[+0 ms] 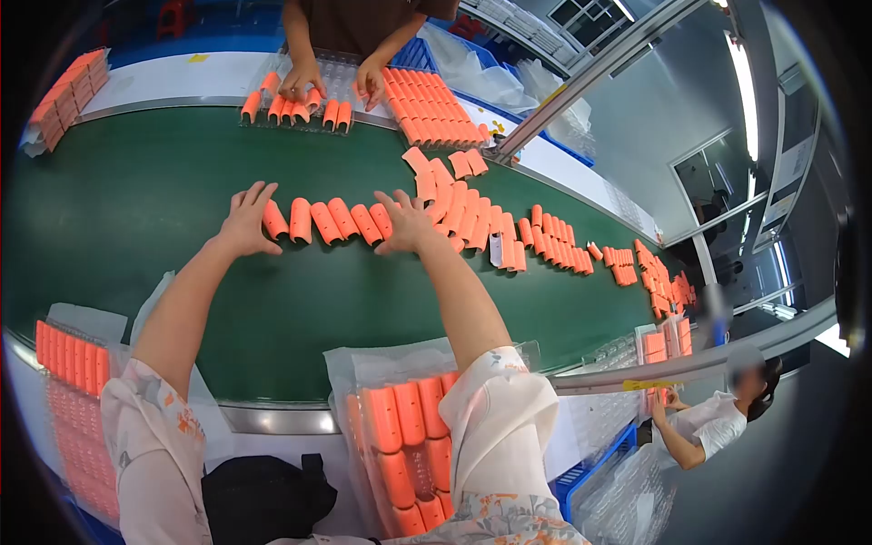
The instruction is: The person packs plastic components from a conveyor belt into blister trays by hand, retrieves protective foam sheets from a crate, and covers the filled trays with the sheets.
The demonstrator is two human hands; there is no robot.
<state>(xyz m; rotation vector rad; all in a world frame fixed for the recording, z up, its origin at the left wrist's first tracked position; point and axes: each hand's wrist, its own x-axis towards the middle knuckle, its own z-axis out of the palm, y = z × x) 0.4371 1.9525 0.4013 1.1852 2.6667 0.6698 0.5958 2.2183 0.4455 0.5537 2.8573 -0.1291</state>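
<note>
L hand (246, 221) & R hand (405, 223): grips unclenched, contact unclear, at opp. ends of row of orange curved shells (343, 218), mid green tabletop (136, 209). Free room L & twd near metal edge (286, 420); R crowded w/ shell heap (469, 216). Fingers splayed, forearms (463, 295) outstretched.

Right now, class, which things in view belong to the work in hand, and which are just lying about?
In the work:
row of orange pieces between left hand and right hand
green work surface

Seemingly just lying about:
red stool
yellow scrap
</note>
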